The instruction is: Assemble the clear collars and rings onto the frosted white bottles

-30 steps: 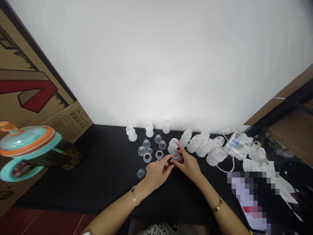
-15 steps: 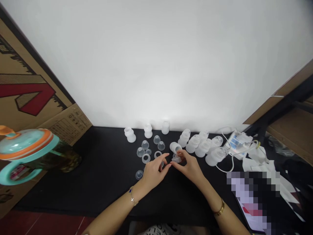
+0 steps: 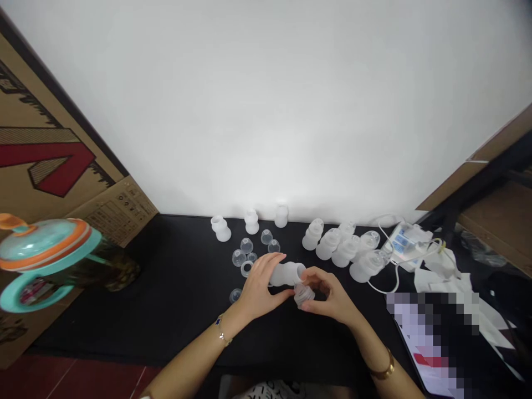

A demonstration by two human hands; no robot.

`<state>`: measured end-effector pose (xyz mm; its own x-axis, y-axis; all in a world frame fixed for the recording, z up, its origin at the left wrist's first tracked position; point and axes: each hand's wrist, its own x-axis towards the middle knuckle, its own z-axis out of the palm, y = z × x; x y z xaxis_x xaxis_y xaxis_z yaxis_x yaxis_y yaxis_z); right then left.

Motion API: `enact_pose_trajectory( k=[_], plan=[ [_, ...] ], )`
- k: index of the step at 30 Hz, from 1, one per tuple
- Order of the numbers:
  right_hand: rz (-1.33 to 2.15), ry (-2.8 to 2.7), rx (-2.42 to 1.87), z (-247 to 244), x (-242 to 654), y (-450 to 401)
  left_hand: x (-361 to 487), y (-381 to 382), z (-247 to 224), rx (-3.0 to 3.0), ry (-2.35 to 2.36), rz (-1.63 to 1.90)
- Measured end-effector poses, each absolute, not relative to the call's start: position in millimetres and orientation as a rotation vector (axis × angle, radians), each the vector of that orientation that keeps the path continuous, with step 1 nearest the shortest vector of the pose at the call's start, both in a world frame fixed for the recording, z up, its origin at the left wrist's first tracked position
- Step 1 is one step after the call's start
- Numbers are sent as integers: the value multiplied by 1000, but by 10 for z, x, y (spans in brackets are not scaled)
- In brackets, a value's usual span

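Grip of L hand [image 3: 256, 288] wraps 1 white bottle [image 3: 285, 274] over black surface [image 3: 183, 299], long axis approx. crosswise, mouth pointing R; R hand [image 3: 334, 302] pinches 1 clear teat pc. [image 3: 303, 295] nearby. Beyond: 3 uncapped btls. [image 3: 251, 223], 4 clear domes [image 3: 266, 237], 6 dome-topped btls. [image 3: 343, 256]

Left wrist [image 3: 233, 320] has thin chain bracelet [image 3: 222, 334], blue charm [image 3: 218, 320], 7 o'clock. Right wrist [image 3: 366, 344] has gold-coloured bangle [image 3: 384, 371], 5 o'clock. White clothing [image 3: 270, 390], black print, shows at 6 o'clock.
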<state>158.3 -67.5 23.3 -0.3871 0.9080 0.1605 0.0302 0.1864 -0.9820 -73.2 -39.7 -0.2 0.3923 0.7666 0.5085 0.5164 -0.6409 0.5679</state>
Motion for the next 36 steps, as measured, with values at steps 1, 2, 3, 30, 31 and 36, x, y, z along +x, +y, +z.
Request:
enact_pose_trajectory(
  k=[1, 2, 3, 30, 31, 36],
  plan=[
    [1357, -1587, -874, 206, 1588, -670, -727, -401, -23, 2342, 1108, 1114],
    [1397, -1550, -841, 178, 1593, -665, -721, -403, -42, 2345, 1098, 1123],
    [1434, -1514, -811, 152, 1598, -660, -716, -404, -59, 2344, 1088, 1132],
    [1606, -241, -947, 177, 1584, -449, -779, -295, 226, 844, 890, 845],
    [1607, -247, -956, 178, 1583, -450, -777, -295, 229, 850, 892, 842],
    [1592, -292, -1017, 181, 1585, -465, -762, -297, 229, 866, 903, 834]
  ],
)
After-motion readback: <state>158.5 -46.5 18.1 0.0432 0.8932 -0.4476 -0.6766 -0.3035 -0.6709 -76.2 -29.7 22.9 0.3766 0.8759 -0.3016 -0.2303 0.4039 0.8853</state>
